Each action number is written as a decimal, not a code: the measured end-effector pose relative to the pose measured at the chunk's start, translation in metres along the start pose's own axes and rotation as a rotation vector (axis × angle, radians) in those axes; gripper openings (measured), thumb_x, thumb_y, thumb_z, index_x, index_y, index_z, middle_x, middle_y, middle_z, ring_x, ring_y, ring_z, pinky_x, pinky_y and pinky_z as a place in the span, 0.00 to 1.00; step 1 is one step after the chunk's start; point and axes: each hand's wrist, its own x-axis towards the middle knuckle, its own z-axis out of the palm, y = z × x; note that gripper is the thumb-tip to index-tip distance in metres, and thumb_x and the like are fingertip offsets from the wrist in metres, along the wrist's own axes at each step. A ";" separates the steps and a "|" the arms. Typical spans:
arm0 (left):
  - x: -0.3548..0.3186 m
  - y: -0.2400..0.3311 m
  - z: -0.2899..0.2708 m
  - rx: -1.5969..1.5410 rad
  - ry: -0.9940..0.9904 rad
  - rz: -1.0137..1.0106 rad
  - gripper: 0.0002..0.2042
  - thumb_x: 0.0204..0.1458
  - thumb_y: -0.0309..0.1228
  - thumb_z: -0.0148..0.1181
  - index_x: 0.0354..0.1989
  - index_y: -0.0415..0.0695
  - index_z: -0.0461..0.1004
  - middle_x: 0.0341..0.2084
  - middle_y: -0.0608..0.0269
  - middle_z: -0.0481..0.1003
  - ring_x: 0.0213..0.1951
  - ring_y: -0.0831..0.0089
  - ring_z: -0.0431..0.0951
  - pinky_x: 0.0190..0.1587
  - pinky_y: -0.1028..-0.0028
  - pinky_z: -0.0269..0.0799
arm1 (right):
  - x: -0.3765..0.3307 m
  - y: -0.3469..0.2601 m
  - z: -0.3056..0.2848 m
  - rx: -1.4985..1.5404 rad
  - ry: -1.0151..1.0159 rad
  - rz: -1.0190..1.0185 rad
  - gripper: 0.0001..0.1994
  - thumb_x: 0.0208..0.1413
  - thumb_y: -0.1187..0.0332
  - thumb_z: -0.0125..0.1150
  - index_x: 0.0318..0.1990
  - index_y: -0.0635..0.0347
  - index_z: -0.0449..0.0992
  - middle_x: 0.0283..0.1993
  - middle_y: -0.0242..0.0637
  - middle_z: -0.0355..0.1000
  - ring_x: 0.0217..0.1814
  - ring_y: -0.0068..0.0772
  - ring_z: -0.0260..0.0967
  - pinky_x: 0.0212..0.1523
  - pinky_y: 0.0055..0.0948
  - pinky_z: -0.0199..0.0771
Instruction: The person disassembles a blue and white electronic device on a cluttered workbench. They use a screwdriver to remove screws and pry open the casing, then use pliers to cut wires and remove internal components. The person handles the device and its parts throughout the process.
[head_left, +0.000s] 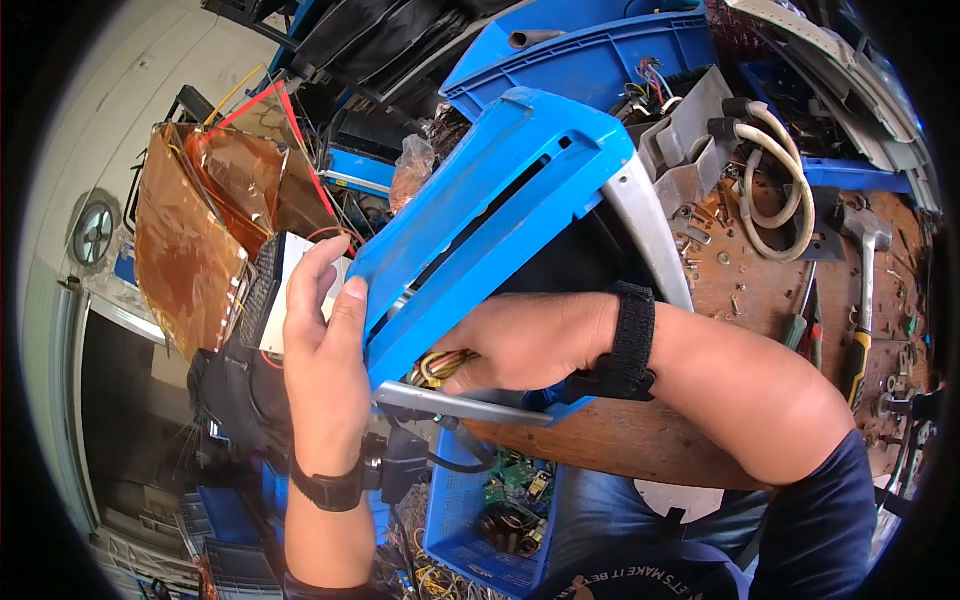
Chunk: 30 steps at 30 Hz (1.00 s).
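A blue casing (480,225) with long slots and silver metal edges is held tilted above the workbench. My left hand (330,350) grips its left end, the thumb on the blue face and the fingers beside a white panel with a black grille (275,290). My right hand (525,340) reaches in beneath the blue face. A bundle of coloured wires (440,368) shows between its thumb and fingers, closed around it; the casing partly hides the fingertips. Black straps circle both wrists.
On the wooden bench (730,300) lie a hammer (865,250), screwdrivers (800,315), a thick beige cable (795,190) and loose screws. Blue crates (590,60) stand behind. Below sits a blue basket (440,520) of circuit boards. Amber film-covered sheets (190,230) stand at left.
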 end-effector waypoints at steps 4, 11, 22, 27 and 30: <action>-0.002 0.000 0.004 -0.125 0.058 -0.037 0.18 0.60 0.29 0.52 0.58 0.39 0.66 0.55 0.54 0.67 0.60 0.63 0.64 0.63 0.65 0.56 | 0.002 -0.008 -0.002 0.044 0.008 0.038 0.17 0.55 0.60 0.56 0.45 0.65 0.77 0.41 0.52 0.76 0.46 0.48 0.73 0.48 0.41 0.70; -0.047 -0.053 -0.056 -0.391 -0.108 -0.037 0.23 0.50 0.19 0.55 0.57 0.38 0.67 0.50 0.56 0.72 0.56 0.68 0.71 0.61 0.69 0.62 | 0.001 -0.029 -0.001 -0.112 0.035 0.113 0.20 0.58 0.59 0.52 0.53 0.63 0.73 0.50 0.53 0.73 0.54 0.51 0.70 0.56 0.42 0.67; -0.065 -0.092 -0.013 -0.203 -0.339 0.014 0.22 0.53 0.30 0.65 0.52 0.36 0.65 0.38 0.54 0.77 0.41 0.69 0.80 0.44 0.70 0.74 | 0.011 -0.055 -0.006 0.164 0.074 0.508 0.14 0.59 0.65 0.62 0.51 0.57 0.75 0.39 0.33 0.76 0.39 0.23 0.73 0.33 0.24 0.76; -0.065 -0.096 -0.010 -0.239 -0.321 0.112 0.21 0.53 0.31 0.65 0.51 0.36 0.64 0.35 0.53 0.77 0.39 0.67 0.80 0.41 0.69 0.74 | 0.017 -0.057 0.000 0.285 0.117 0.620 0.12 0.59 0.65 0.60 0.49 0.55 0.75 0.34 0.31 0.74 0.27 0.19 0.67 0.22 0.21 0.66; -0.066 -0.097 -0.011 -0.195 -0.294 0.174 0.20 0.54 0.30 0.64 0.50 0.36 0.63 0.34 0.52 0.77 0.37 0.67 0.80 0.39 0.69 0.74 | 0.022 -0.046 -0.003 0.539 0.018 0.678 0.07 0.59 0.65 0.59 0.43 0.53 0.75 0.27 0.27 0.67 0.19 0.15 0.54 0.17 0.19 0.52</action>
